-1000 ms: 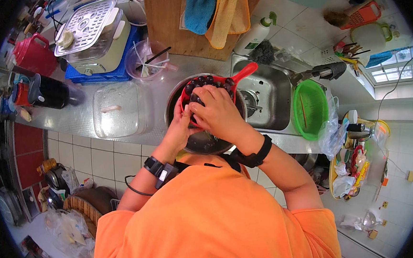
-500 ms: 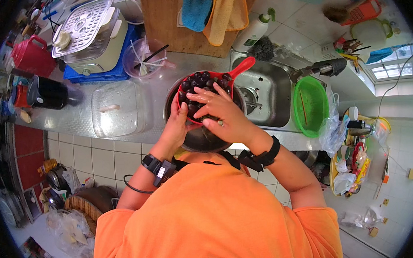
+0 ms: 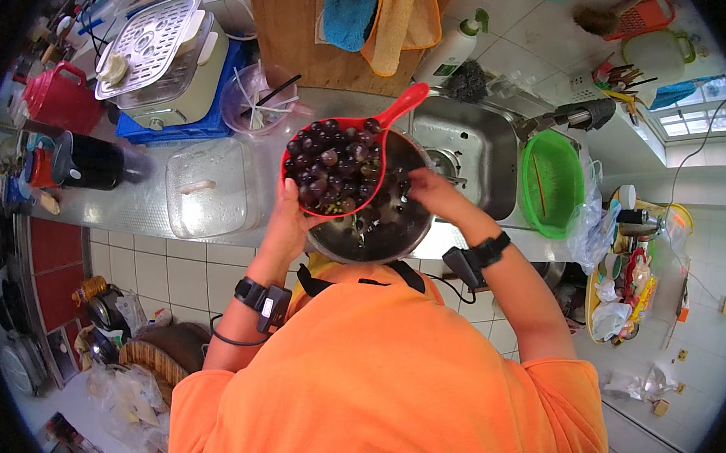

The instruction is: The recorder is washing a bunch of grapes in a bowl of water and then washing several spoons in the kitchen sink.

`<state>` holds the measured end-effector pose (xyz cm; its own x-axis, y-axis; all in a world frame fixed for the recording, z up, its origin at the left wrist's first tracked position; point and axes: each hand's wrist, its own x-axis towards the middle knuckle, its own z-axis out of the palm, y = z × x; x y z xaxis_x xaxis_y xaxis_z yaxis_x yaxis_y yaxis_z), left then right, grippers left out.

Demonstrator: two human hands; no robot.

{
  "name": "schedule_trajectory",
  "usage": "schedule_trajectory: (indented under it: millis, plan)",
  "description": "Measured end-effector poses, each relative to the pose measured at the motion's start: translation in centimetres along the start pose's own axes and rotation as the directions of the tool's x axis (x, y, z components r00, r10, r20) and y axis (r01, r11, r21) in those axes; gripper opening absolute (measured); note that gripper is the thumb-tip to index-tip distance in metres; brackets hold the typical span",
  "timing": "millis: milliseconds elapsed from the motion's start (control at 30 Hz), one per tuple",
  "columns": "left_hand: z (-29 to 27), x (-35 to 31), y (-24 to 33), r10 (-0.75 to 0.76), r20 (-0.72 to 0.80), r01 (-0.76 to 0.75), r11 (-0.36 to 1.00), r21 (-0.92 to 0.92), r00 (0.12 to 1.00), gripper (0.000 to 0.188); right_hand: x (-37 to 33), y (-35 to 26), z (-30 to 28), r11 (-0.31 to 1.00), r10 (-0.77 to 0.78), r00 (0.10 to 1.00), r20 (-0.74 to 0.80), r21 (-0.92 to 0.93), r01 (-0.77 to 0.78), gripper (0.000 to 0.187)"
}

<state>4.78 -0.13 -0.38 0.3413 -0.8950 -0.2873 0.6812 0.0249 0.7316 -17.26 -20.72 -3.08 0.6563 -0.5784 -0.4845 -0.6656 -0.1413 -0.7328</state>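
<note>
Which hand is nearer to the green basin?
Right. The right hand, at the metal bowl, is left of the green basin; the left hand, holding the red colander, is farther left.

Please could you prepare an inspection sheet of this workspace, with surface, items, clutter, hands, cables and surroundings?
Surface: metal counter, bearing a clear plastic container.
Items: red handled bowl filled with dark grapes, held partly over a metal bowl.
Clutter: translucent jug holding straw-like sticks; black canister.
Hands: left hand gripping the red handled bowl's rim; right hand curled at the metal bowl's right side, whether holding anything cannot be told.
Cables: black cables near both wristbands.
Surroundings: steel sink, green basin, blue towel and orange towel hanging before a wooden board.
</note>
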Motion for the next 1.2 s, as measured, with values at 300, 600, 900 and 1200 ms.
schedule_trajectory:
  millis: [300,600,900,1200]
  plan:
    - [-2.0,-2.8,4.7,0.127,-0.175,-0.121,0.992,0.047,0.976,0.060,5.7,0.8,5.7,0.889,0.082,0.996,0.023,-0.453,-0.063,0.076]
    - [-2.6,-4.0,5.5,0.197,-0.185,-0.194,0.980,0.036,0.963,0.062,1.9,-1.1,9.5,0.851,0.020,0.932,0.362,-0.495,0.174,0.074]
    - [-1.4,-3.6,3.5,0.119,-0.163,-0.116,0.993,0.027,0.979,0.064,1.2,-0.6,10.9,0.926,0.075,0.828,0.556,-0.348,0.149,0.058]
    - [0.2,-2.9,2.2,0.061,-0.157,-0.055,0.998,0.039,0.986,0.060,1.2,-1.6,10.2,0.953,0.082,0.738,0.670,-0.270,0.139,0.052]
